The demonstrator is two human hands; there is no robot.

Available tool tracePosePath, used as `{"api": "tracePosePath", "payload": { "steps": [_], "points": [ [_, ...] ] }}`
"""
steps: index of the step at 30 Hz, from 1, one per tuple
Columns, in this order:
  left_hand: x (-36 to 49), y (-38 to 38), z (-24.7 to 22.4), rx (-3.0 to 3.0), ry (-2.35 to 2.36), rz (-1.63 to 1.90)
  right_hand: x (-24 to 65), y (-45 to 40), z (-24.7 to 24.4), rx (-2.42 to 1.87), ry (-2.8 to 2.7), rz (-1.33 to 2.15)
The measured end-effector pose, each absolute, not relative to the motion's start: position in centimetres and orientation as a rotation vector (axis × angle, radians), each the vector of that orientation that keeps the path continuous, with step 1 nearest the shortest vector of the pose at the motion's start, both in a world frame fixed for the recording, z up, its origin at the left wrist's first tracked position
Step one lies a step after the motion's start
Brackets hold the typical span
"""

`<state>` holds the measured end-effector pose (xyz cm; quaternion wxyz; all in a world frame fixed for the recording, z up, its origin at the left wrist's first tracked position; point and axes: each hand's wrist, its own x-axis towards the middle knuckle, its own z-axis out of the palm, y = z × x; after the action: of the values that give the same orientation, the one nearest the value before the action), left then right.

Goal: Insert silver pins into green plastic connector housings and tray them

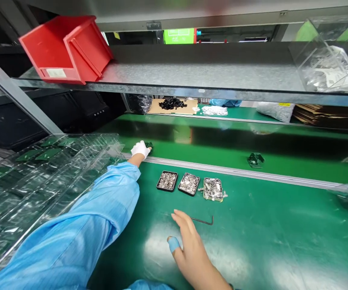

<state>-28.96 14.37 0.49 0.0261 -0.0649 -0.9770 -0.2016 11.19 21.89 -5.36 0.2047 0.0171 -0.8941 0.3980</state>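
My left hand point(140, 150), in a white glove, reaches far forward onto the green belt. Its fingers are closed at a small dark plastic part point(149, 146), which the hand partly hides. Bare except for a blue finger cot on the thumb, my right hand point(190, 249) hovers over the green table with fingers apart and nothing in it. Just beyond its fingertips lies an L-shaped hex key point(205, 221). Two black trays, one on the left point(167, 180) and one in the middle point(188, 183), hold small metal pieces. A third tray point(213, 189) is heaped with larger metal pieces.
Another dark part point(255, 160) sits on the belt point(216, 155) behind a metal rail point(237, 174). Clear plastic trays point(56, 169) are stacked at left. Overhead, a shelf point(200, 68) carries a red bin point(68, 50) and a clear box point(333, 64) of bags.
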Motion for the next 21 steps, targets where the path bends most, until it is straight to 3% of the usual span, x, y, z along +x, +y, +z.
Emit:
{"api": "tracePosePath", "payload": {
  "steps": [5,10,14,18,21],
  "points": [
    [-25.2,16.5,4.8,-0.432,-2.889,-0.737,10.9,22.5,-5.6,0.102,-2.494,1.078],
    [-16.0,15.5,7.4,-0.871,-2.754,-0.861,10.7,23.5,-6.2,0.135,-2.53,1.083],
    [-6.2,8.4,7.2,-1.394,-2.384,-0.746,10.3,24.1,-6.4,0.092,-2.596,1.143],
    [-0.9,-2.8,8.5,-1.12,-2.441,-0.649,10.3,24.2,-6.3,0.025,-2.67,1.271],
    [-3.8,-10.8,11.0,-0.698,-2.678,-0.352,10.2,24.3,-6.4,0.035,-2.66,1.3]
  ]
}}
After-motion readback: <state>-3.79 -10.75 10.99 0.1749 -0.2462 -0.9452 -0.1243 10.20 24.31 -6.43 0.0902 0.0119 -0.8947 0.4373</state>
